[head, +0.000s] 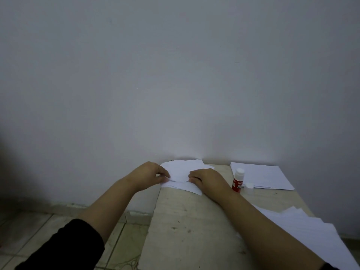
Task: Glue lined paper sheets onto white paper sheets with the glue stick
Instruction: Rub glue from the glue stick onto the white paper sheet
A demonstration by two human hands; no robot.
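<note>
My left hand and right hand each pinch an end of a bowed sheet, fingers curled on its edges, over the pile against the wall. I judge it could land crooked or crease if I press before squaring it. The glue stick stands uncapped just right of my right fingers, near enough to topple; its cap lies beside it. More sheets lie beyond, another stack on the bench under my right forearm.
</note>
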